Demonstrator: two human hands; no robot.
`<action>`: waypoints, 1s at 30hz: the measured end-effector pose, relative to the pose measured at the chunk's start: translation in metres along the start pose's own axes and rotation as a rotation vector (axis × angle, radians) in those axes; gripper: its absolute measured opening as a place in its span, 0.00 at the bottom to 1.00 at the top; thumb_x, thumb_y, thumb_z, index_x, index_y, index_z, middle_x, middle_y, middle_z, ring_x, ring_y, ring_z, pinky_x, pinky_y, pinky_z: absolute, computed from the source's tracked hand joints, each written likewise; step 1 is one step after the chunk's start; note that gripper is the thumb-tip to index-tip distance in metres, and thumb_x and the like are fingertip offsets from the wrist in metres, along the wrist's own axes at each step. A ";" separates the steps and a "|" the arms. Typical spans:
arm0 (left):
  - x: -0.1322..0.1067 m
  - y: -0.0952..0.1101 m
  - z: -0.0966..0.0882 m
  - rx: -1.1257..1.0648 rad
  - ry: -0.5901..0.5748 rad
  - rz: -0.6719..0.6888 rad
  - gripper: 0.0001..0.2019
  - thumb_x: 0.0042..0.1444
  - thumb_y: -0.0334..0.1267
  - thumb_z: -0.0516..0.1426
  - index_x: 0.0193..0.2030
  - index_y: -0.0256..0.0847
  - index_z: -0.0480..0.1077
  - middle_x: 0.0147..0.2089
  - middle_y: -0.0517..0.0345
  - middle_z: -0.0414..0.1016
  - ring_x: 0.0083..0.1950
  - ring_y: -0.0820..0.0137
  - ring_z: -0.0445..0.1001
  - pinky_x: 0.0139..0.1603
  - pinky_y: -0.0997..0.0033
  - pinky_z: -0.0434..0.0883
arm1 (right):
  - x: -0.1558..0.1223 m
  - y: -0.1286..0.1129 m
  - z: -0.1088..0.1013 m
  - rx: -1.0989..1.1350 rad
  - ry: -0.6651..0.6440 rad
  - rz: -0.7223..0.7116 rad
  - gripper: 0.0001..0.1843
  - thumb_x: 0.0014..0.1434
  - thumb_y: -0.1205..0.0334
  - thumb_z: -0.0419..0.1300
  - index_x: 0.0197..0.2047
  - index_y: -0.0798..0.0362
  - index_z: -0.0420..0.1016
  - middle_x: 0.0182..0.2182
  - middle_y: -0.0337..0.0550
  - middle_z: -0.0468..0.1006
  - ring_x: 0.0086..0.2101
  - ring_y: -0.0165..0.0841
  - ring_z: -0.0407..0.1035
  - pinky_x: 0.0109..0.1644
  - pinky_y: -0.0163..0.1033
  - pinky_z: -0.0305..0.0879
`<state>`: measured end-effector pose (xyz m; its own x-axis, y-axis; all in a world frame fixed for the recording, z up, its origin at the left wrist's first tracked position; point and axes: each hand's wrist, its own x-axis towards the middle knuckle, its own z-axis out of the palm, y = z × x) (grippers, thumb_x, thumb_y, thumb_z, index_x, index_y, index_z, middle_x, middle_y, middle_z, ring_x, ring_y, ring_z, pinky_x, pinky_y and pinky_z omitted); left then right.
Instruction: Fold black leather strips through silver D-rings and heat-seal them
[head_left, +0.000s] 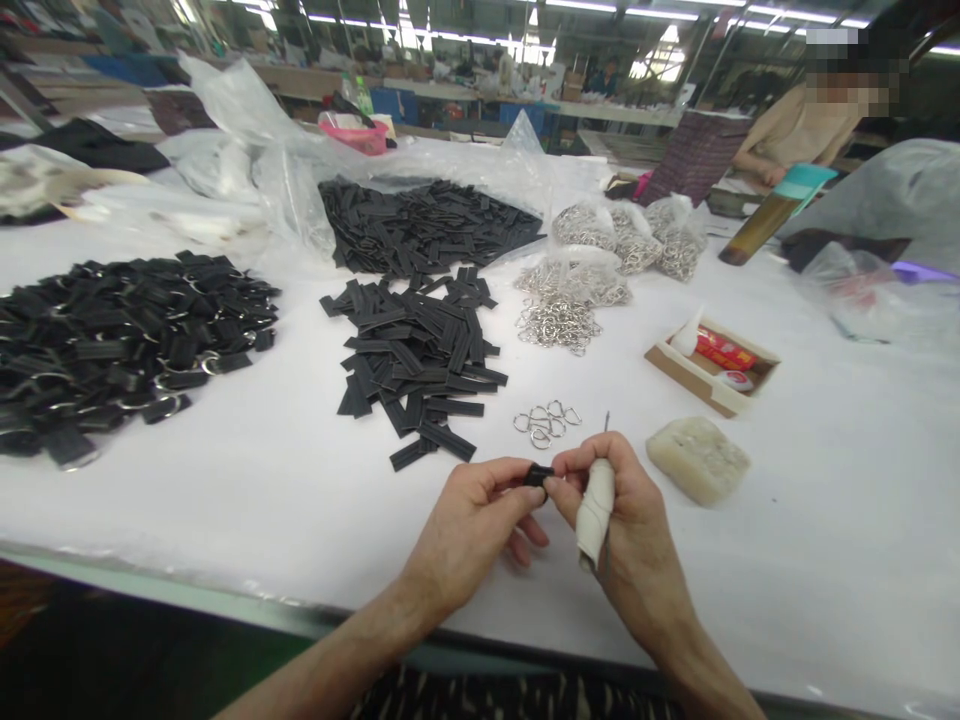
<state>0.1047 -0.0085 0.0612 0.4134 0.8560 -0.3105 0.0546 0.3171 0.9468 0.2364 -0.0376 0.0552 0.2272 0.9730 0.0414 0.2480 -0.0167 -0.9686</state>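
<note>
Between the thumb and fingers of my left hand [480,515] is a small folded black strap [538,476]. My right hand [626,520] grips an awl-like tool [595,515] with a pale wrapped handle, its thin metal tip pointing away from me. The right thumb and forefinger also touch the strap's right end; whether a ring sits in the fold is hidden. Just beyond my hands lie several loose metal D-rings [541,425]. A pile of flat black strap pieces [420,350] is ahead to the left. A yellowish, waxy-looking block [697,460] rests right of my right hand.
At left is a heap of folded straps with rings [127,340]. Farther back are more strap pieces [427,225], a ring pile [559,322] and bagged rings [630,235]. A small cardboard box [705,385] holds a red tube. Another person [795,130] is at the far right.
</note>
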 end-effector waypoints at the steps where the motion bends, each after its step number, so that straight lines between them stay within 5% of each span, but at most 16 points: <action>1: 0.001 -0.001 0.001 -0.058 -0.029 -0.020 0.10 0.54 0.33 0.54 0.39 0.35 0.75 0.25 0.55 0.74 0.25 0.70 0.73 0.25 0.75 0.70 | 0.000 -0.001 -0.001 -0.004 -0.001 0.003 0.05 0.55 0.63 0.58 0.34 0.51 0.63 0.24 0.35 0.68 0.22 0.27 0.61 0.21 0.30 0.58; 13: 0.009 -0.008 0.003 -0.176 -0.011 -0.114 0.08 0.53 0.35 0.57 0.34 0.33 0.75 0.30 0.50 0.77 0.31 0.66 0.76 0.34 0.68 0.74 | 0.007 0.007 -0.006 0.007 -0.070 0.040 0.06 0.54 0.66 0.58 0.32 0.51 0.62 0.25 0.34 0.71 0.22 0.27 0.63 0.23 0.31 0.59; 22: 0.013 -0.014 0.000 -0.252 -0.010 -0.148 0.07 0.50 0.36 0.59 0.31 0.32 0.74 0.30 0.48 0.78 0.30 0.64 0.77 0.33 0.66 0.75 | 0.003 0.005 0.001 -0.013 0.033 -0.004 0.07 0.55 0.64 0.58 0.30 0.51 0.62 0.27 0.36 0.71 0.24 0.28 0.63 0.24 0.31 0.60; 30: 0.013 -0.014 0.001 -0.219 -0.050 -0.152 0.07 0.52 0.36 0.58 0.33 0.33 0.72 0.30 0.50 0.77 0.29 0.65 0.77 0.34 0.65 0.75 | 0.004 0.006 -0.001 0.005 -0.017 0.039 0.06 0.55 0.65 0.58 0.32 0.51 0.62 0.30 0.37 0.72 0.26 0.29 0.64 0.25 0.32 0.61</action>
<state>0.1105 -0.0021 0.0443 0.4598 0.7727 -0.4376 -0.0764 0.5254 0.8474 0.2402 -0.0338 0.0500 0.2208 0.9753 0.0000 0.2350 -0.0532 -0.9705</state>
